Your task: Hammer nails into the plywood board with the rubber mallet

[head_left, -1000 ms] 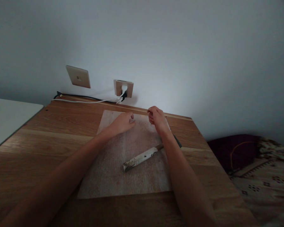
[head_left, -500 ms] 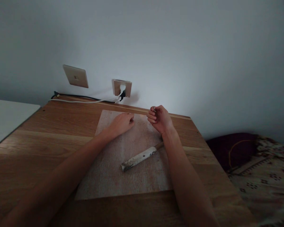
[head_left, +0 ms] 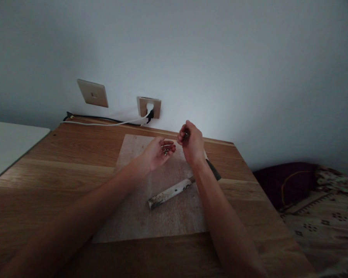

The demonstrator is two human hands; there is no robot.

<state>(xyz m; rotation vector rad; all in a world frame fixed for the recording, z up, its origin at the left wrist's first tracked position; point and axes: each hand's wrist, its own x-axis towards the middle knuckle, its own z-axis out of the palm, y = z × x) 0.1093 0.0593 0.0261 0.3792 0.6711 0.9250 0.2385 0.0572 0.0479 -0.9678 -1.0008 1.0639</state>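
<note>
1. Resting in my left hand [head_left: 157, 155], small metal bits [head_left: 165, 151] lie on loosely cupped fingers, palm half open.
2. My right hand [head_left: 193, 143], just beside it, curls nearly closed around more bits, a glint showing inside.
3. Below my hands, the hammer [head_left: 171, 193] lies on the board [head_left: 127, 220], passing under my right forearm.
4. The table [head_left: 84, 158] carries the board; behind, cords [head_left: 104, 124] reach the socket [head_left: 157, 109].

Far left on the wall, we've got a beige wall plate [head_left: 92, 94]; right of it, a socket [head_left: 157, 108] with a white plug [head_left: 150, 107], white cable [head_left: 101, 124] trailing left! Over right, we see purple fabric [head_left: 290, 178] beyond patterned cloth [head_left: 324, 231].
</note>
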